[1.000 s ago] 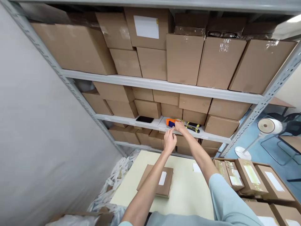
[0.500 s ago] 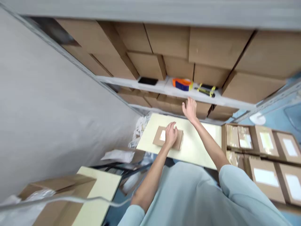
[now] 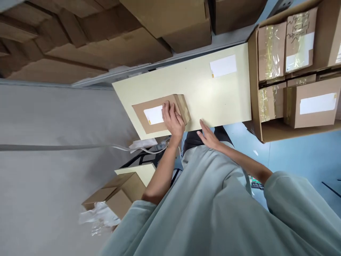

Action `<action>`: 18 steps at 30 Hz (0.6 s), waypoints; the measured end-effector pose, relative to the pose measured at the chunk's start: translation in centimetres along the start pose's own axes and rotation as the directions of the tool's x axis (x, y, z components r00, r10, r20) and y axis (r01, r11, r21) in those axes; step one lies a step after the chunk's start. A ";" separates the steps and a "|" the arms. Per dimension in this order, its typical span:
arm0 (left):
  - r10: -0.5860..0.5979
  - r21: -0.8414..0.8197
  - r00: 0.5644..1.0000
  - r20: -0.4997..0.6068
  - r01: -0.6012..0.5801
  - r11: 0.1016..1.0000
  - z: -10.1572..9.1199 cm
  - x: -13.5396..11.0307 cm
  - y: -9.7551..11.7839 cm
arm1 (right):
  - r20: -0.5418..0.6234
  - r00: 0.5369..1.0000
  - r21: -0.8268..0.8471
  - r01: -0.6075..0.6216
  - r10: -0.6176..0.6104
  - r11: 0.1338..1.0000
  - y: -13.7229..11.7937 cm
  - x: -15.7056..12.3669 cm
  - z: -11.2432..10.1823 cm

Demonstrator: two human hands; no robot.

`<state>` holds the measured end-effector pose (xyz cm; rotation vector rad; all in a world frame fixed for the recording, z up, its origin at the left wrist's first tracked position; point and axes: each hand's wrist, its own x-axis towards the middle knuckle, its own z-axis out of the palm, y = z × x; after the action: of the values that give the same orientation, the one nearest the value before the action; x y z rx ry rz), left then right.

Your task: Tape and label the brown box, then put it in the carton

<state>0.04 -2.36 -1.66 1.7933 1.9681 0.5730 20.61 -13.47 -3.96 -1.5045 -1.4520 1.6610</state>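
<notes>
On the pale table (image 3: 197, 81) lies a small closed cardboard box (image 3: 138, 112) with a white label (image 3: 154, 115) on its top and tape along its right side. My left hand (image 3: 173, 119) rests on the box's right part, fingers bent over the top and touching the label's edge. My right hand (image 3: 209, 137) is at the table's front edge, fingers stretched out, with nothing in it. Another white label (image 3: 223, 66) lies flat near the table's back right.
At the right, a large open carton (image 3: 255, 85) holds several taped, labelled boxes. Shelves with brown boxes (image 3: 183, 17) run behind the table. A grey wall (image 3: 53, 117) is at the left, crossed by a white cable (image 3: 80, 147). An opened carton (image 3: 125, 192) stands lower left.
My view has tilted down and turned toward the right. My right hand has come back from near the shelf to the table's front edge. The left hand stays on the box.
</notes>
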 end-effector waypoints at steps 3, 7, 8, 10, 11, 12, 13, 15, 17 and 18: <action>-0.057 0.024 0.997 0.049 0.056 0.998 -0.4 0.0 0.5 | 0.038 0.998 0.135 0.042 -0.048 0.990 -1.4 0.8 1.8; -0.066 0.050 0.996 0.054 0.063 0.997 -0.3 0.0 0.2 | 0.031 0.998 0.280 0.051 -0.062 0.959 -2.9 3.8 4.1; -0.056 0.048 0.997 0.054 0.053 0.997 -0.2 0.0 0.0 | 0.016 0.998 0.303 0.050 -0.057 0.952 -3.2 4.8 4.6; -0.023 0.040 0.999 0.048 0.021 0.999 0.1 0.0 -0.4 | -0.030 0.999 0.338 0.045 -0.037 0.940 -3.7 7.0 5.4; -0.008 0.037 0.999 0.041 0.006 0.999 0.2 0.0 -0.7 | -0.056 0.998 0.354 0.040 -0.021 0.934 -4.0 8.3 5.7; 0.000 0.034 0.999 0.035 -0.001 0.999 0.3 0.0 -0.9 | -0.079 0.997 0.372 0.033 -0.003 0.928 -4.2 9.5 5.9; -0.003 0.030 1.000 0.030 0.002 1.000 0.5 0.0 -1.0 | -0.098 0.995 0.393 0.022 0.018 0.919 -4.4 10.8 6.2; -0.038 0.008 0.999 0.023 0.038 0.999 0.8 0.2 -1.2 | -0.124 0.990 0.446 -0.001 0.063 0.895 -4.6 13.2 6.5; -0.073 -0.042 0.997 0.029 0.074 0.996 1.3 0.2 -1.1 | -0.143 0.986 0.502 -0.004 0.088 0.865 -4.5 15.0 6.6; -0.081 -0.069 0.996 0.033 0.083 0.994 1.5 0.2 -0.9 | -0.146 0.985 0.524 -0.005 0.095 0.852 -4.4 15.5 6.5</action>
<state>0.06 -2.17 -3.42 1.6618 1.9661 0.5774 8.91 -1.12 -7.49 -1.3303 -0.7814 1.7286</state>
